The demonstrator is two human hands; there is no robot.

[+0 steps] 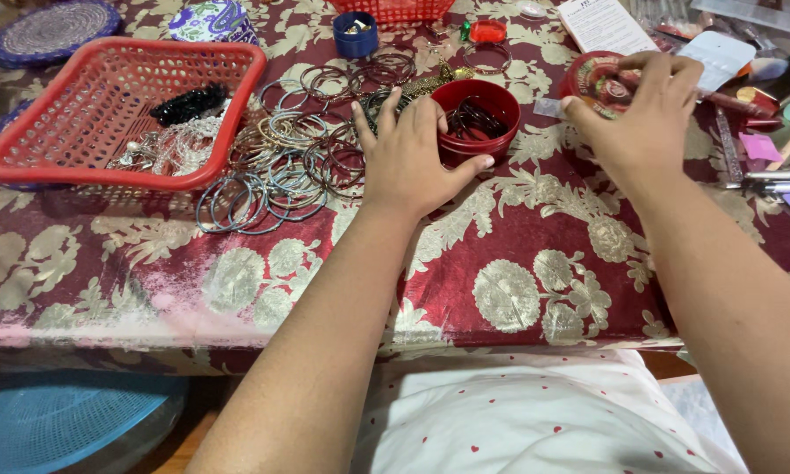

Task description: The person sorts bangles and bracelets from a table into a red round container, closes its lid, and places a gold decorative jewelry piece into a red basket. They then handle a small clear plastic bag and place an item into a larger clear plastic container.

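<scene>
Resting flat on the tablecloth, the left hand is pressed against the near side of a small red bowl, with the thumb hooked around its front rim and the fingers spread over a loose heap of bangles. Nothing is clenched in this hand; it is laid open, and the bowl is only steadied by it. Dark bangles are seen inside the bowl, which stands near the middle of the table, just right of the heap.

A round red lid is grasped by the right hand, pinched between thumb and fingertips and held tilted, just right of the bowl. Whether it rests on the cloth cannot be told. Beyond it, a white leaflet and small cosmetic items are crowded along the far right edge.

A red basket holding silver and black pieces is set to the left, touching the heap of bangles, and a small blue cup stands behind.

Several slips may be judged possible. The lid is held only at its rim, so it could be dropped onto the bowl and the bowl tipped. Bangles under the left fingers could be dragged or rolled toward the table's near edge if the hand is slid. Clutter at the right could be knocked by the right wrist.
</scene>
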